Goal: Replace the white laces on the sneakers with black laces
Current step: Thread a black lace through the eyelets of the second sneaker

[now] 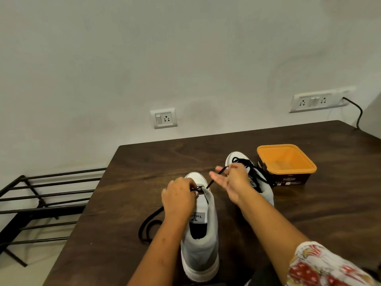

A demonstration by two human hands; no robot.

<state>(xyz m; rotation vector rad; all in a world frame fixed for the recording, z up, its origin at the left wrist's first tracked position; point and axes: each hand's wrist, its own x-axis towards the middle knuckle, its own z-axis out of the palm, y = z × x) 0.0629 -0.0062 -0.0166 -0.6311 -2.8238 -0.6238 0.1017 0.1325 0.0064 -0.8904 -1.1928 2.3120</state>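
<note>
The left hand (pixel 179 195) pinches the black lace (pixel 214 179) at the near sneaker (pixel 203 240); the right hand (pixel 233 180) pinches its end, other fingers (pixel 215 176) spread.

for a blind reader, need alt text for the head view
The left hand pinches a black lace at the front eyelets of the near sneaker while the right hand holds its end up, on a dark table. Behind stand a second sneaker, already black-laced, and an orange tub.
</note>
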